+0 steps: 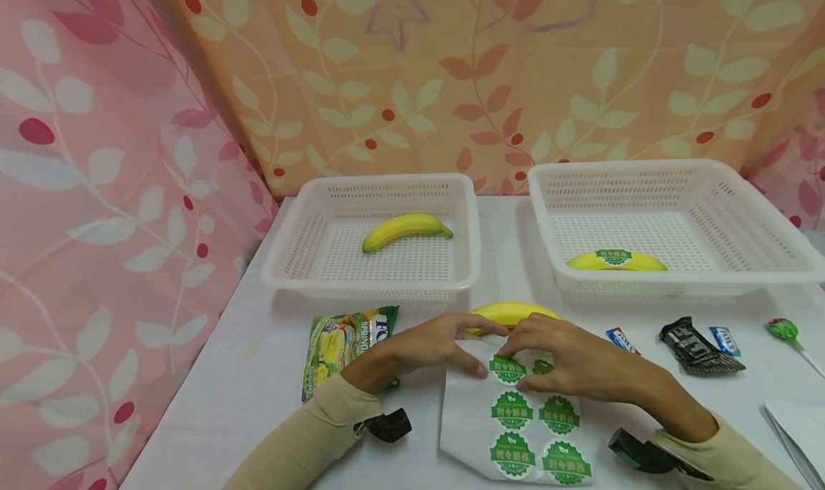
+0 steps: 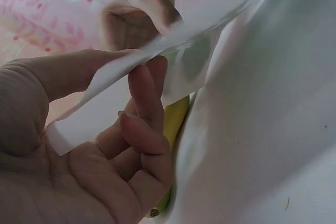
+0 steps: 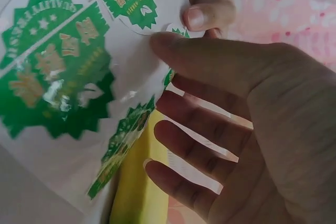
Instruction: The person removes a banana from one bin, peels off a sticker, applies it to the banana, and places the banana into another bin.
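A white sheet of round green stickers (image 1: 467, 422) is lifted at its far end between both hands. My left hand (image 1: 428, 343) pinches its edge between thumb and fingers; in the left wrist view the sheet (image 2: 97, 111) bends there. My right hand (image 1: 570, 354) has its thumb on the sheet's face beside a top green sticker (image 1: 507, 368), with fingers behind the edge. In the right wrist view, that thumb (image 3: 170, 45) lies near a sticker's rim. Just beyond the hands lies a yellow banana (image 1: 515, 311), partly hidden by them and the sheet.
One banana (image 1: 406, 231) lies in the left white basket (image 1: 370, 286). Inside the right basket (image 1: 728, 279) is a banana with a green sticker (image 1: 614, 258). A snack packet (image 1: 335, 347) is left of the sheet. Small sweets, a black wrapper (image 1: 699, 347) and a lollipop (image 1: 783, 329) lie right.
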The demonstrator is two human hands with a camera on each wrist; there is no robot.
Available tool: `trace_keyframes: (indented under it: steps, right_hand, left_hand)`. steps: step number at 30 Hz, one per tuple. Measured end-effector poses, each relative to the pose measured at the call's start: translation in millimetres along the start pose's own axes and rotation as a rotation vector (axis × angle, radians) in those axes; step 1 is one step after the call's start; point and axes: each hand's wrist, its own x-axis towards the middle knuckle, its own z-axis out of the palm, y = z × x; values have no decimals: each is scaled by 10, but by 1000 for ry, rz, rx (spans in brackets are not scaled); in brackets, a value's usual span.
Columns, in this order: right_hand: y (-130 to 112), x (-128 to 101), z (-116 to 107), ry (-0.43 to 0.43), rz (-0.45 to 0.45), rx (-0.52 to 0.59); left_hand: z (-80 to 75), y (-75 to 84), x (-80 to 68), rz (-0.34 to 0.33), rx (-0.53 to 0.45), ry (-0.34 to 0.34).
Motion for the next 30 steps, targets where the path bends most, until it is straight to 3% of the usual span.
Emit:
trace_keyframes:
  steps: [5, 9, 15, 19, 23, 26, 30]
  right_hand:
    - [43, -4, -14, 37, -69, 36]
    - [70, -8, -28, 69, -136, 38]
    - [59, -34, -99, 162, -123, 26]
    - [65, -66, -162, 254, -88, -45]
    - [86, -84, -189, 322, -111, -135]
    - [97, -71, -185, 359, -171, -163]
    - [91, -31, -165, 382, -266, -159]
  left_hand:
    - [-5, -7, 0, -13, -34, 9]
    - [-3, -1, 3, -10, 12, 11]
    - [41, 25, 14, 40, 311, 37]
    - [101, 74, -27, 68, 506, 102]
    - [172, 144, -83, 94, 624, 189]
    - [212, 181, -100, 111, 606, 254]
    - [238, 193, -90, 102, 407, 290]
